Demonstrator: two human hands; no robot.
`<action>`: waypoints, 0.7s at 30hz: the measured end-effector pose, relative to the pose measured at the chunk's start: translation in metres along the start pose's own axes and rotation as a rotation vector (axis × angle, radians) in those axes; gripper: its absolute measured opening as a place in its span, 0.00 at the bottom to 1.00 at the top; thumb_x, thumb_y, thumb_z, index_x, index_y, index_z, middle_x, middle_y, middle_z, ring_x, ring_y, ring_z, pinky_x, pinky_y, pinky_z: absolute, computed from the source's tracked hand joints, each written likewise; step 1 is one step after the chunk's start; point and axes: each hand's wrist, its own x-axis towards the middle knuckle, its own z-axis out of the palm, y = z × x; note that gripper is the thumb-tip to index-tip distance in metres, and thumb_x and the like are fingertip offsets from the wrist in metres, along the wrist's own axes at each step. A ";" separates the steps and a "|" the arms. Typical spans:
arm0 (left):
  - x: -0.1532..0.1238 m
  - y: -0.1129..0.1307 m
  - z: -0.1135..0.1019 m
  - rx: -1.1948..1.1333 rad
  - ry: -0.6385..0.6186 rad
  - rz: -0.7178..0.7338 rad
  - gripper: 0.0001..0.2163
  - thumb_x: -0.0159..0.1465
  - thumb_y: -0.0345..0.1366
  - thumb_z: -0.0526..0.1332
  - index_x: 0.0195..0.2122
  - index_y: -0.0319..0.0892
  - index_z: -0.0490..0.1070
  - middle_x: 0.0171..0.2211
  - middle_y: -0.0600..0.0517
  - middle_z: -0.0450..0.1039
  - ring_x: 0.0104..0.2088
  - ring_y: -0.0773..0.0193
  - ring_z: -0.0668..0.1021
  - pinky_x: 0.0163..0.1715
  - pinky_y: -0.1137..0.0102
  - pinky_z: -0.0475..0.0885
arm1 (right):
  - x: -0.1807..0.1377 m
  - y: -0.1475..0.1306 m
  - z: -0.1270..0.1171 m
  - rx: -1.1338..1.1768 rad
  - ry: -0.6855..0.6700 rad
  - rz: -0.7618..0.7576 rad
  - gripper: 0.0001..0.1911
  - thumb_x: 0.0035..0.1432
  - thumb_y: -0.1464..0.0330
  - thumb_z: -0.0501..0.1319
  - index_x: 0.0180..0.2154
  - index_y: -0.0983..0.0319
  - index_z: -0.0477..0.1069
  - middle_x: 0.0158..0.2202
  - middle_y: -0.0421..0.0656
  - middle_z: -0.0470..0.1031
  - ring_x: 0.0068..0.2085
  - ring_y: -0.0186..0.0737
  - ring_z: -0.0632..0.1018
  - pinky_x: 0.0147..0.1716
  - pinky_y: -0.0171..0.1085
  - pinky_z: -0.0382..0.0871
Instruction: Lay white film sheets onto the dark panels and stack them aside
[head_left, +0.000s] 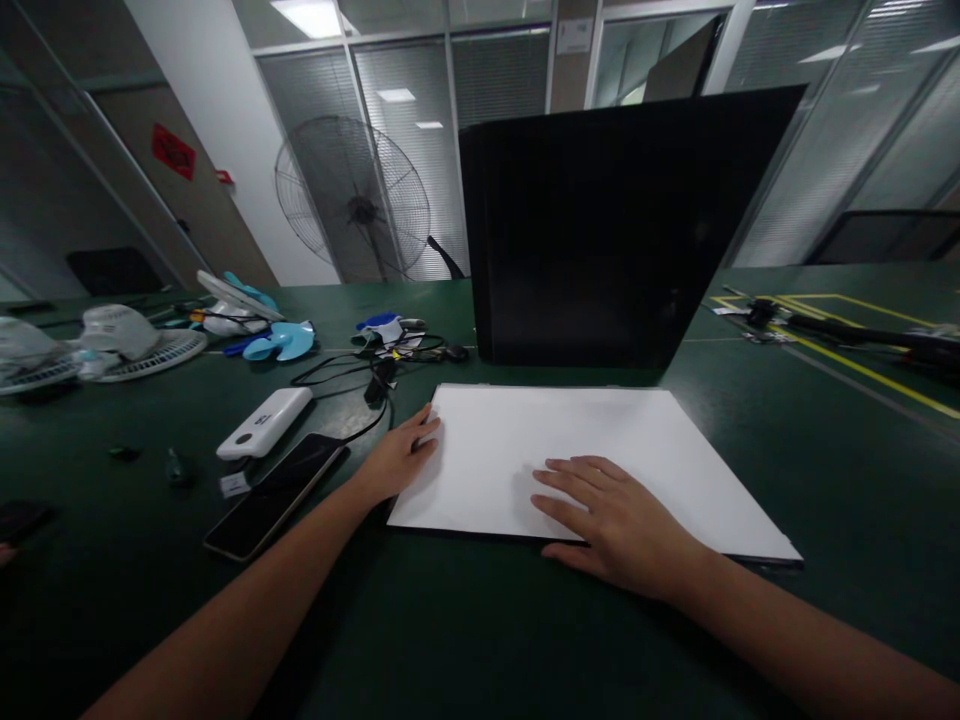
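Observation:
A flat white rectangular sheet or panel [487, 440], with a dark edge beneath it, lies on the green table in front of me. My left hand [401, 460] rests at its left edge, fingers stretched out and the fingertips touching the border. Over the near side, right of the middle, my right hand [615, 520] is spread open. Its fingers lie on or just above the white surface, with the thumb past the front edge. Directly behind the panel stands a large black rectangular panel [622, 230], tilted slightly; I cannot tell what kind it is.
Left of my left hand lie a phone [277, 495] with a cable and a white power bank [265, 422]. Farther back are tangled cables [382, 380], a light blue fan blade [281, 341] and white fan parts [124, 335]. A black stand-like object [847, 325] lies at the right.

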 end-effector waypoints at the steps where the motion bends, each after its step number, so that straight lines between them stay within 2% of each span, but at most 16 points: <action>1: 0.000 -0.001 0.000 -0.011 0.004 0.005 0.23 0.69 0.44 0.54 0.61 0.44 0.75 0.71 0.48 0.60 0.70 0.47 0.65 0.70 0.55 0.59 | 0.000 -0.002 -0.001 -0.033 0.063 -0.069 0.18 0.68 0.59 0.61 0.54 0.60 0.76 0.60 0.49 0.74 0.59 0.52 0.76 0.55 0.54 0.74; 3: 0.001 -0.002 0.000 -0.044 0.013 0.010 0.23 0.69 0.45 0.52 0.61 0.44 0.75 0.71 0.48 0.60 0.70 0.48 0.65 0.70 0.54 0.58 | 0.001 -0.006 -0.003 -0.113 0.190 -0.225 0.11 0.69 0.67 0.59 0.48 0.62 0.78 0.54 0.48 0.79 0.52 0.47 0.79 0.46 0.47 0.78; 5: 0.001 -0.004 -0.002 -0.093 0.021 0.001 0.23 0.69 0.44 0.53 0.60 0.45 0.76 0.71 0.49 0.61 0.70 0.49 0.66 0.70 0.53 0.58 | 0.000 -0.008 -0.007 -0.184 0.283 -0.362 0.11 0.67 0.72 0.58 0.45 0.65 0.78 0.50 0.49 0.80 0.47 0.45 0.81 0.37 0.40 0.78; 7: 0.002 -0.005 -0.006 -0.152 0.023 -0.017 0.22 0.68 0.42 0.53 0.58 0.45 0.77 0.70 0.50 0.62 0.69 0.50 0.67 0.70 0.52 0.58 | -0.002 -0.007 -0.011 -0.215 0.317 -0.431 0.12 0.66 0.73 0.57 0.46 0.67 0.78 0.50 0.51 0.80 0.46 0.45 0.82 0.33 0.39 0.77; 11: 0.002 -0.004 -0.016 -0.260 0.015 -0.030 0.21 0.68 0.39 0.52 0.56 0.46 0.80 0.68 0.51 0.65 0.67 0.52 0.69 0.70 0.52 0.57 | -0.008 0.001 -0.026 -0.240 0.380 -0.462 0.15 0.67 0.74 0.56 0.49 0.70 0.78 0.51 0.54 0.80 0.50 0.48 0.81 0.38 0.42 0.81; 14: 0.001 -0.003 -0.018 -0.271 -0.018 0.024 0.21 0.67 0.39 0.57 0.59 0.49 0.77 0.68 0.53 0.64 0.68 0.53 0.69 0.70 0.50 0.56 | -0.013 0.009 -0.040 -0.261 0.420 -0.459 0.15 0.67 0.76 0.55 0.49 0.72 0.78 0.51 0.55 0.80 0.53 0.48 0.81 0.41 0.42 0.82; 18: -0.001 -0.001 -0.016 -0.266 0.006 0.088 0.25 0.62 0.42 0.64 0.62 0.47 0.74 0.69 0.49 0.63 0.71 0.49 0.62 0.71 0.45 0.52 | -0.021 0.019 -0.053 -0.229 0.420 -0.394 0.17 0.67 0.75 0.57 0.54 0.69 0.76 0.56 0.53 0.77 0.58 0.48 0.77 0.49 0.44 0.82; 21: -0.001 0.001 -0.013 -0.276 0.036 0.104 0.26 0.61 0.44 0.66 0.61 0.45 0.75 0.68 0.47 0.65 0.72 0.47 0.60 0.71 0.45 0.52 | -0.024 0.027 -0.054 -0.161 0.433 -0.328 0.19 0.66 0.76 0.58 0.57 0.66 0.74 0.58 0.52 0.76 0.60 0.47 0.76 0.53 0.46 0.80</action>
